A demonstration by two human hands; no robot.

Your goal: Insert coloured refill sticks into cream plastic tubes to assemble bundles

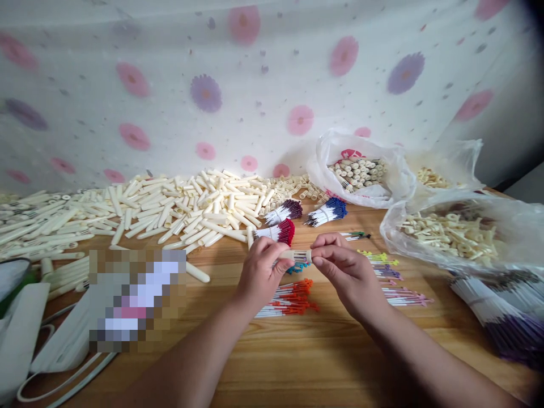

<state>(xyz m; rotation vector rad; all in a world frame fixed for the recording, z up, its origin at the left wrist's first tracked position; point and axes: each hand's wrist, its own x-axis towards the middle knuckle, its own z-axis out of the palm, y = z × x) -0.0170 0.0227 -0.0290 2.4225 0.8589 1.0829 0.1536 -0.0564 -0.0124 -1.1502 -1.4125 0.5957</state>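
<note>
Left hand [259,275] and right hand [346,271] both pinch a cream tube [298,256] over mid desk [297,362], near orange refills [293,297]; best keep ends aligned, grip firm.

Hands in view: two, the left hand [260,273] and the right hand [345,273]. Held barrel [300,256]: one. Refill bundles: three, namely red-tipped bundle [278,231], purple-tipped bundle [284,211], blue-tipped bundle [327,211]. Bags: three, namely white bag [325,156], rear clear bag [465,154], front clear bag [522,226]. Loose barrels [191,204]: too many to count.

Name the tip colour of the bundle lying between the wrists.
Orange; the bundle shows in the head view.
</note>
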